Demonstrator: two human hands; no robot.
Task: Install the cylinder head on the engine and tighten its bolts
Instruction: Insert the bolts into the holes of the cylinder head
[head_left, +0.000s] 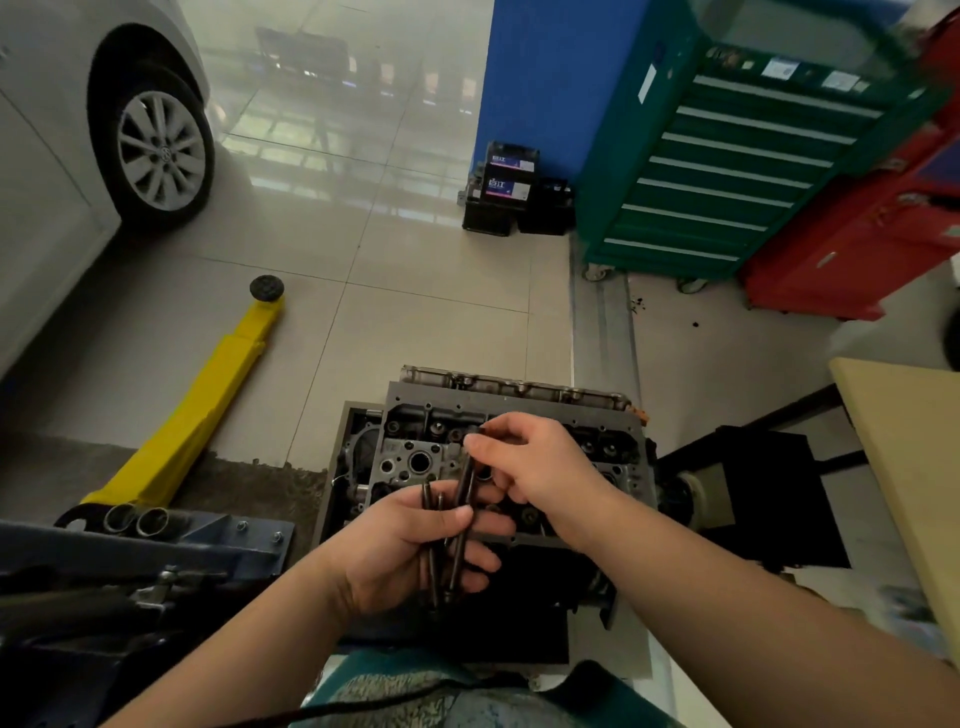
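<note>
We find the head (511, 457) seated on the engine, lower centre. Left hand (410, 551) clutches spare bolts (434, 540); right hand (540, 467) pinches one bolt (464, 483). Tightening remains, we judge.

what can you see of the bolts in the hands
The bolts are long, slim, dark metal rods that look oily. Several sit as a loose bundle in the left hand, standing roughly upright, ends poking out above and below the fist. The right hand pinches the top of one bolt, which is still among the bundle. They hang above the cylinder head; threads are too blurred to make out.
</note>
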